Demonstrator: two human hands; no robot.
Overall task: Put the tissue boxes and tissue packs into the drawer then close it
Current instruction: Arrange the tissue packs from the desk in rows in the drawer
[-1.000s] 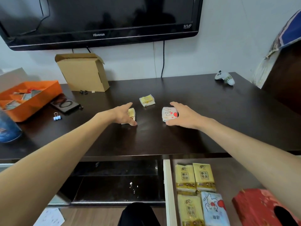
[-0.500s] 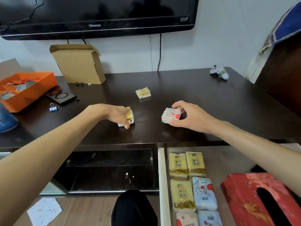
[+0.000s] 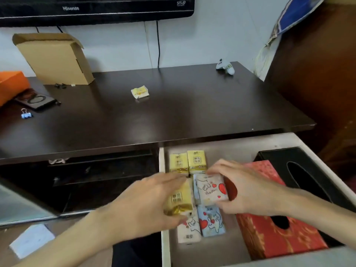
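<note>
Below the dark tabletop, the drawer [image 3: 164,189] stands open. My left hand [image 3: 146,201] grips a yellow tissue pack [image 3: 180,199] low over the drawer's left side. My right hand [image 3: 248,187] grips a white tissue pack with red hearts [image 3: 211,189] beside it. Two yellow packs [image 3: 187,161] lie at the back of the drawer, and a white pack [image 3: 189,231] and a blue pack [image 3: 212,222] lie nearer me. A red tissue box [image 3: 275,236] and a black tissue box [image 3: 308,170] fill the drawer's right side. One small yellow pack [image 3: 140,91] lies on the tabletop [image 3: 173,112].
A cardboard box [image 3: 55,58] leans against the wall under the TV [image 3: 96,8]. An orange tray [image 3: 11,85], a black pouch [image 3: 35,100] and a blue binder clip [image 3: 26,114] sit at the left. A white game controller [image 3: 225,66] lies back right.
Both hands lifted their packs off the tabletop and brought them down into the open drawer. The view tilted down, showing more of the drawer.
</note>
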